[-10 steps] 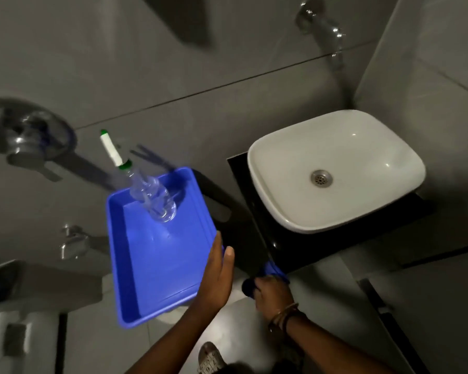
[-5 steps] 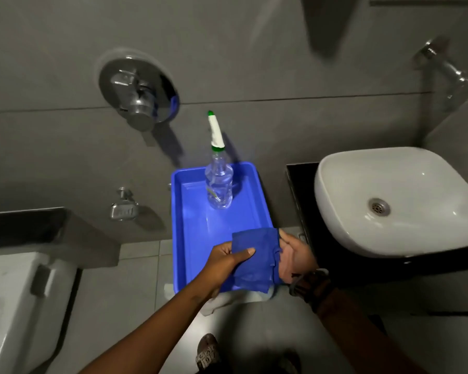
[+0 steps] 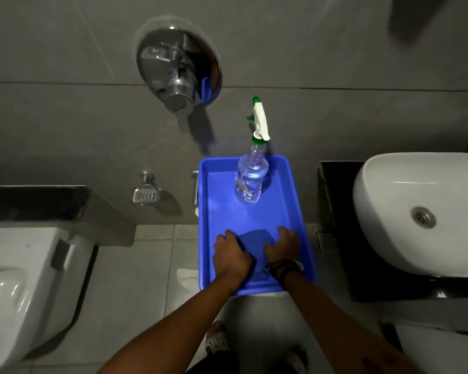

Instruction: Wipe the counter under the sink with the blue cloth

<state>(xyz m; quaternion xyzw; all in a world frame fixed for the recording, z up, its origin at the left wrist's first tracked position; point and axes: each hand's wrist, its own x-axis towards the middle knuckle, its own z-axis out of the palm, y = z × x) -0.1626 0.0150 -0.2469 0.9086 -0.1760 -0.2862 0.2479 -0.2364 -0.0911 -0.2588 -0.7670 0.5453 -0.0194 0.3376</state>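
Observation:
The blue cloth [image 3: 257, 245] lies folded in the near half of a blue tray [image 3: 295, 201]. My left hand [image 3: 231, 256] rests on the cloth's left edge and my right hand [image 3: 283, 247] on its right edge, both pressing it down flat. A clear spray bottle [image 3: 250, 182] with a white and green trigger stands upright at the tray's far end. To the right, the white sink [image 3: 405, 211] sits on the black counter [image 3: 333, 201]; only the counter's left strip and front edge show.
A white toilet [image 3: 19, 279] stands at the left below a dark ledge. A chrome shower valve [image 3: 177, 74] and a small wall tap [image 3: 145, 194] are on the grey tiled wall. A floor drain [image 3: 326, 240] lies between tray and counter.
A second ago my right hand held the cloth at the counter's front edge. Both hands then brought it over the tray, and it now lies down inside the tray under both hands.

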